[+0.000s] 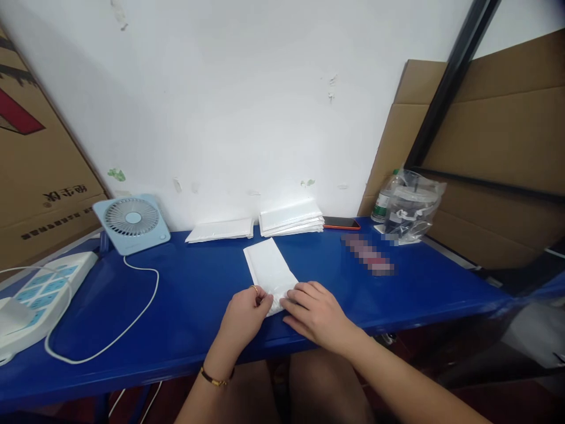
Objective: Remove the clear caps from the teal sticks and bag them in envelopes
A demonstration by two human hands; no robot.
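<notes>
A white padded envelope (268, 264) lies on the blue table, its near end crinkled where both hands meet it. My left hand (248, 312) is closed at the envelope's near left edge, thumb and fingers pinching it. Across from it, my right hand (315, 309) has its bent fingers closed on the near right edge. Something clear or shiny shows between the fingertips, too small to make out. Behind are a flat white envelope pile (219, 229) and a taller stack of white envelopes (291, 219).
A light blue fan (132, 222) and a white power strip (53, 288) with cables stand left. A phone (342, 223), a blurred patch, a bottle (382, 203) and a bagged cup (412, 212) are at the right. Cardboard (507, 129) flanks the table.
</notes>
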